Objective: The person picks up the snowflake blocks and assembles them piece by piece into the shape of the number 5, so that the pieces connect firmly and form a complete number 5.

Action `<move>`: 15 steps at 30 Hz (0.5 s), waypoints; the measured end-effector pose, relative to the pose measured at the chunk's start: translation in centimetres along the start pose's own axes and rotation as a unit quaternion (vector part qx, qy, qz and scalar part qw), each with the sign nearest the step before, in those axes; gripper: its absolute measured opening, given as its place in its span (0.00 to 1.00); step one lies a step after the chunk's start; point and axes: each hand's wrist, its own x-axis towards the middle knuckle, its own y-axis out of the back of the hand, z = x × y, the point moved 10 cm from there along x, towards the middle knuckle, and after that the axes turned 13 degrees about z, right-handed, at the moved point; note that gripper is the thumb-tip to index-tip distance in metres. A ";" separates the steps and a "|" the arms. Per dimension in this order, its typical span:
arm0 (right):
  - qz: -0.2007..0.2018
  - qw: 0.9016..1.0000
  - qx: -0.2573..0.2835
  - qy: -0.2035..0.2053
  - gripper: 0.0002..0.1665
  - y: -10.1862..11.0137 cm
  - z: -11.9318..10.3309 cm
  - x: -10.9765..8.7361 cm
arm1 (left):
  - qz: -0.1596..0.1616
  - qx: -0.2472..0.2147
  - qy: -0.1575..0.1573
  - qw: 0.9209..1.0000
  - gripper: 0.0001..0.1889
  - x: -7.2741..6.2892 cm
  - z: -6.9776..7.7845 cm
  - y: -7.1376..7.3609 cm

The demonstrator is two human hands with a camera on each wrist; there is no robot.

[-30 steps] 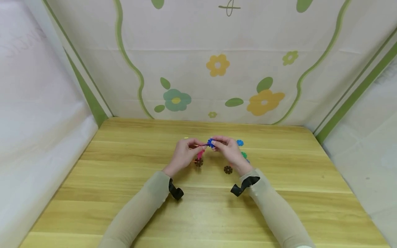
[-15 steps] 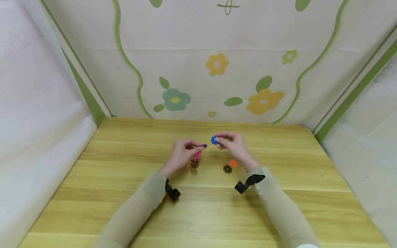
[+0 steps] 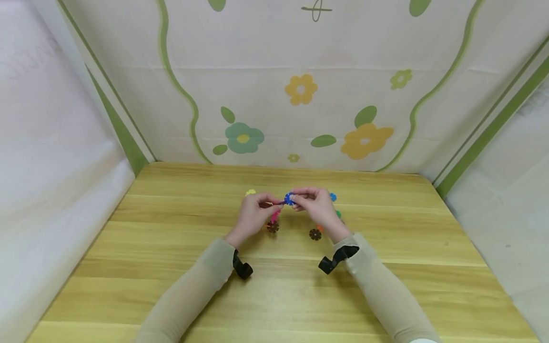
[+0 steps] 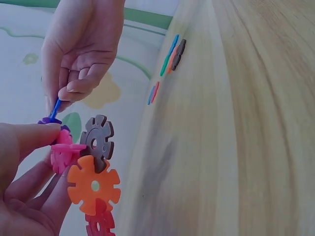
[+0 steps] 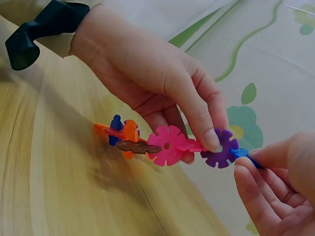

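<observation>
Thumb and fingers of the left hand pinch a purple disc, the thumb lying across its face. Opposite, the right hand pinches a blue disc between thumb and fingers. Both hands are raised over the far half of the bench, about midway between its left and right edges, with both forearms reaching in from the near edge. The blue disc meets the purple disc's rim; we cannot tell how deeply it is slotted. From the purple disc we follow a chain of flat, notched, flower-like pieces set crosswise to one another: two bright pink discs, a brown disc, an orange disc and a red disc.

Farther out, we see a yellow disc just beyond the left hand. Between the right hand and the bench's right edge lie a green disc and a light blue disc; a loose brown disc lies nearer the near edge. Black straps circle the beige sleeves.
</observation>
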 end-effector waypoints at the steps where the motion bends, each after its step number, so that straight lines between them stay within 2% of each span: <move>1: 0.003 1.000 0.000 0.002 0.13 0.0 -0.1 0.0 | 0.004 0.000 -0.006 1.000 0.02 0.0 0.1 0.0; 8: 0.005 1.000 -0.010 0.024 0.11 -0.1 -0.2 -0.2 | 0.019 0.014 -0.049 0.999 0.02 -0.2 1.1 -0.1; 11: 0.007 1.000 0.007 0.006 0.11 0.0 0.4 -0.2 | 0.020 0.012 -0.047 0.999 0.02 -0.3 1.2 -0.1; 15: 0.015 0.999 0.034 -0.015 0.13 0.2 0.9 -0.1 | 0.024 -0.005 -0.029 0.999 0.03 -0.2 1.0 -0.1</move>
